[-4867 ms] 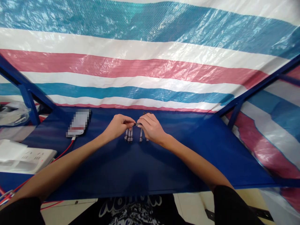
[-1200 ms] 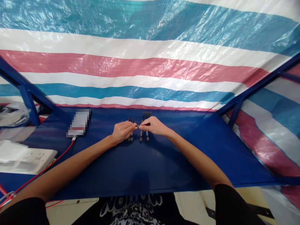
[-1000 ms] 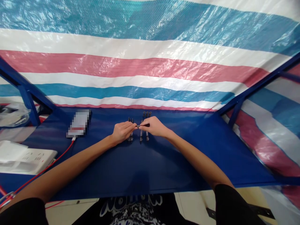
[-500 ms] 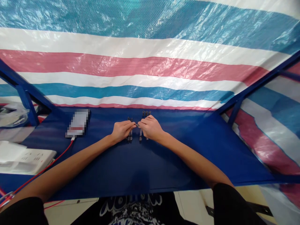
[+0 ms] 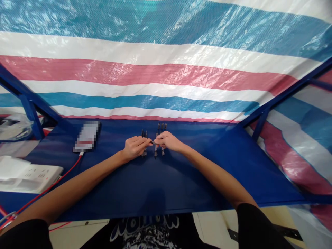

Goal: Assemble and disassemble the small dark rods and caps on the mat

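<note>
My left hand (image 5: 134,148) and my right hand (image 5: 168,141) meet fingertip to fingertip over the blue table cover (image 5: 181,176), both pinched on one small dark part (image 5: 153,142) that I cannot make out. Under and behind the hands lie several thin dark rods in two groups: a pair of rods (image 5: 144,133) by the left hand, and three rods (image 5: 162,126) by the right hand. The rods run away from me, side by side.
A phone-like device (image 5: 86,137) with a red cable (image 5: 70,166) lies at the left. A white power strip (image 5: 28,176) sits at the near left. Blue frame bars (image 5: 31,103) and a striped tarp (image 5: 166,69) close in the back and sides.
My right hand drew its fingers in toward the left hand about half a second ago and now sits slightly flatter; both hands stay joined at the small part. The rods have not moved.
</note>
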The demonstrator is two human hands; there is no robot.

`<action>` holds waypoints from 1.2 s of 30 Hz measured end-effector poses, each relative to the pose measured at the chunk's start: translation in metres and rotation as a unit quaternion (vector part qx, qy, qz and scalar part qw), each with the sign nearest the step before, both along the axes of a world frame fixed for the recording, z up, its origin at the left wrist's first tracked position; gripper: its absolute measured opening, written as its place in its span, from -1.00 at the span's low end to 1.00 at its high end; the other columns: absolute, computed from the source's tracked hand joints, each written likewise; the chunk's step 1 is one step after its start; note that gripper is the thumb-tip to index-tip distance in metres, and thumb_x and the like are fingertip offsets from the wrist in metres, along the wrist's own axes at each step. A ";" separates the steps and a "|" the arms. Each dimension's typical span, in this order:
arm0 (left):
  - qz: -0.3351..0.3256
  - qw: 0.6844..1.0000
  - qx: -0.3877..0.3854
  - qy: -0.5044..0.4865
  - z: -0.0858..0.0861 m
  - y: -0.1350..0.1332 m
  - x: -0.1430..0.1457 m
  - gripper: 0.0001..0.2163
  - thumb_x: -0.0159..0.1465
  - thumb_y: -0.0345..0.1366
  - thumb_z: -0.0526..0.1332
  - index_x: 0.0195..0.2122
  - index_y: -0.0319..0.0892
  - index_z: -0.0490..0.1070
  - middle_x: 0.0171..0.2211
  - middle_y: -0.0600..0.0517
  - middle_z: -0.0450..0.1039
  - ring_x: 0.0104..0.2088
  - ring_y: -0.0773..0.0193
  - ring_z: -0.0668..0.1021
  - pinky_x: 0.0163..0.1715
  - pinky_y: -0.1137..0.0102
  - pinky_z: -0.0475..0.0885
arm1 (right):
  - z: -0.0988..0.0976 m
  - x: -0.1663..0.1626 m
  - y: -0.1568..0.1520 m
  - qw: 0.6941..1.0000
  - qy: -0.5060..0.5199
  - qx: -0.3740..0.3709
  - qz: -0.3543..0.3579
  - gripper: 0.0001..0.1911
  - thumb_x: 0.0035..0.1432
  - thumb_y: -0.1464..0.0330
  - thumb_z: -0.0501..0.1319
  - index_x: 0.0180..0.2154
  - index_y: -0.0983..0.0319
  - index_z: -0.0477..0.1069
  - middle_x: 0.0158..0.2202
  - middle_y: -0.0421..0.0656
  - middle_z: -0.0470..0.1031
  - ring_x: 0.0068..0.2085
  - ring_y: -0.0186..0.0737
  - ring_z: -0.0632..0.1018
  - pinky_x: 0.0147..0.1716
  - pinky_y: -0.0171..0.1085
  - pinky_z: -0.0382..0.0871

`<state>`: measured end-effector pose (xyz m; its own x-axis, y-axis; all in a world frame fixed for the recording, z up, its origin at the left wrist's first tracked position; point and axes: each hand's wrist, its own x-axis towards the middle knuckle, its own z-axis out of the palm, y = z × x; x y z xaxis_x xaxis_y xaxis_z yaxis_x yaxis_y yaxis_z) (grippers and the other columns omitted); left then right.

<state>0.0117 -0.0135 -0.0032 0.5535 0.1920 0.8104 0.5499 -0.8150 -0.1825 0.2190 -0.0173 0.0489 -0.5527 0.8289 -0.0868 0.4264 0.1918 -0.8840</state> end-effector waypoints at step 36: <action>0.018 0.996 -0.077 -0.030 -0.004 0.008 -0.004 -0.81 0.33 -0.33 0.09 -0.32 -0.21 0.48 -0.50 0.03 0.53 -0.54 0.39 0.49 -0.51 0.48 0.33 | 0.000 -0.003 -0.003 0.968 -0.126 0.214 0.034 -0.70 0.33 0.27 0.02 -0.32 0.30 0.40 -0.43 -0.14 0.47 -0.42 -0.31 0.45 -0.35 -0.33 0.27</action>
